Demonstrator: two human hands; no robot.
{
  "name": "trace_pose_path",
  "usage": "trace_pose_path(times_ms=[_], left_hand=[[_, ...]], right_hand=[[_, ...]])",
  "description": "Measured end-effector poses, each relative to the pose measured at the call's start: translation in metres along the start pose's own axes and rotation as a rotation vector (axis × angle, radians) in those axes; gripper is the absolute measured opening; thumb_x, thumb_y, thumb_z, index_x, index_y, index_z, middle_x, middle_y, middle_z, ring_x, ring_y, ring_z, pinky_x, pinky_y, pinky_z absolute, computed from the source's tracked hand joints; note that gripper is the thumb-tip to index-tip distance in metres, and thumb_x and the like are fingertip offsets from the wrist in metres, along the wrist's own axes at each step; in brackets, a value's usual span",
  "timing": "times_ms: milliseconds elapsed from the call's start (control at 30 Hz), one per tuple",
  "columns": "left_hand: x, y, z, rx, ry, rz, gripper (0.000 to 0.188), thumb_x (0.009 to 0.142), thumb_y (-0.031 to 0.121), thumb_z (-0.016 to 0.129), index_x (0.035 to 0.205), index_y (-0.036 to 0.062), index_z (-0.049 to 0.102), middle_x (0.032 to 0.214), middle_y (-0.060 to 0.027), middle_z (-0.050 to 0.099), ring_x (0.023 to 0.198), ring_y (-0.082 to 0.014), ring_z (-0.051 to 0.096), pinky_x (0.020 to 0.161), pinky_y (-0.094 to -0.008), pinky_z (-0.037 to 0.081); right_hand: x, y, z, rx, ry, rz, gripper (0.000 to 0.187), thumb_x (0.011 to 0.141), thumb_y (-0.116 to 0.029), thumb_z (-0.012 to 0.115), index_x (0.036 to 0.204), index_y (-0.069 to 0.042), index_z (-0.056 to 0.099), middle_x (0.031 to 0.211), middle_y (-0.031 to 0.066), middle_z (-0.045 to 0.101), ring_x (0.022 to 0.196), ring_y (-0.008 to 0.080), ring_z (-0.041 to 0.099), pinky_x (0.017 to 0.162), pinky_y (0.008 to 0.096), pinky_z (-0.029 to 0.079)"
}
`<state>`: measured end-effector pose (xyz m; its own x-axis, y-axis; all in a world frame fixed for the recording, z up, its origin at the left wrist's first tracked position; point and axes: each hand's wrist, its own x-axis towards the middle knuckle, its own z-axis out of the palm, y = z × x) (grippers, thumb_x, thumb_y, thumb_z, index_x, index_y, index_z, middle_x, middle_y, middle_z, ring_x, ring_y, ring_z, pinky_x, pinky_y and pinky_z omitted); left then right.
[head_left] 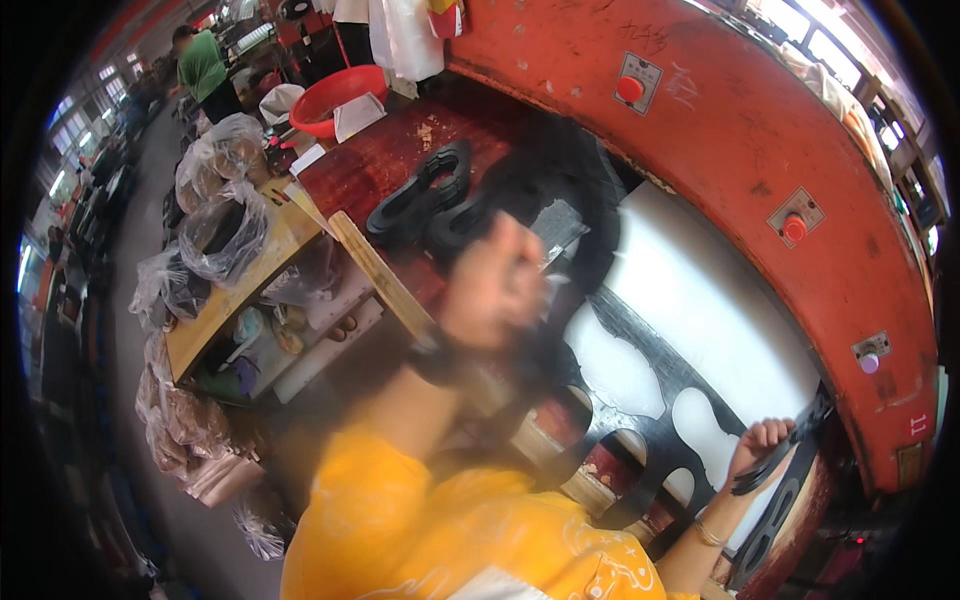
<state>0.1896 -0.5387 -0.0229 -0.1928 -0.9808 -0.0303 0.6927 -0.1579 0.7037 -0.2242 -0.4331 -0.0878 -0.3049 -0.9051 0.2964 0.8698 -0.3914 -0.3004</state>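
My left hand (497, 285) is raised over the left part of the work table, smeared by motion, so its fingers do not read clearly. Blurred black sheet material (590, 215) hangs just beyond it. Farther right, my right hand (760, 447) is closed around a curved black strip-like piece (768, 470) near the machine's lower end. Between the hands lies a black sheet (640, 345) with several shoe-sole-shaped holes, partly over a white board (700, 275). Black sole-shaped pieces (420, 190) rest on the red table top (350, 185); another black sole-shaped piece (765, 535) lies below my right hand.
A red machine beam (720, 110) with red buttons (630, 89) arches along the far side and right. Left stands a wooden shelf (240, 290) with plastic bags (225, 235) on it. A red basin (335, 95) sits behind. A person in green (203, 65) stands far off.
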Motion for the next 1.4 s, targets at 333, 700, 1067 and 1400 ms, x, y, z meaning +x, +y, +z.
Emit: trace_pose_path(times_ms=[333,700,1067,1400], left_hand=[[0.134,0.148,-0.202,1.460,0.186,0.089,0.043,0.088,0.040,0.066,0.110,0.0040,0.063,0.093,-0.0120,0.068,0.084,-0.0201,0.066,0.074,-0.0304,0.051],[0.159,0.099,-0.199,1.575,0.206,0.555,0.044,0.093,0.023,0.060,0.127,-0.0026,0.055,0.121,-0.0221,0.062,0.107,-0.0307,0.062,0.096,-0.0368,0.045],[0.139,-0.058,-0.107,2.024,-0.630,0.373,0.045,0.097,0.020,0.057,0.136,-0.0001,0.048,0.140,-0.0209,0.046,0.132,-0.0330,0.042,0.109,-0.0390,0.032],[0.132,-0.038,-0.072,2.270,-0.391,0.393,0.046,0.085,0.030,0.073,0.113,-0.0044,0.061,0.113,-0.0180,0.063,0.102,-0.0303,0.060,0.092,-0.0372,0.045]], right_hand=[[-0.047,-0.046,-0.042,-0.250,0.461,-0.109,0.028,0.099,-0.030,0.053,0.100,-0.002,0.052,0.077,-0.0004,0.042,0.066,0.0101,0.038,0.056,0.0227,0.033],[-0.293,-0.219,-0.017,-0.597,1.247,-0.470,0.057,0.089,-0.059,0.049,0.115,-0.009,0.057,0.116,0.0058,0.060,0.104,0.0265,0.054,0.096,0.0449,0.042],[-0.516,0.034,-0.130,-0.217,2.027,-0.050,0.013,0.084,-0.021,0.069,0.091,-0.015,0.060,0.060,-0.0018,0.032,0.042,0.0106,0.029,0.038,0.0235,0.025],[-0.422,-0.120,-0.223,-1.095,2.031,-0.598,0.075,0.087,-0.022,0.064,0.146,0.003,0.025,0.136,0.0256,0.049,0.126,0.0321,0.048,0.105,0.0380,0.039]])
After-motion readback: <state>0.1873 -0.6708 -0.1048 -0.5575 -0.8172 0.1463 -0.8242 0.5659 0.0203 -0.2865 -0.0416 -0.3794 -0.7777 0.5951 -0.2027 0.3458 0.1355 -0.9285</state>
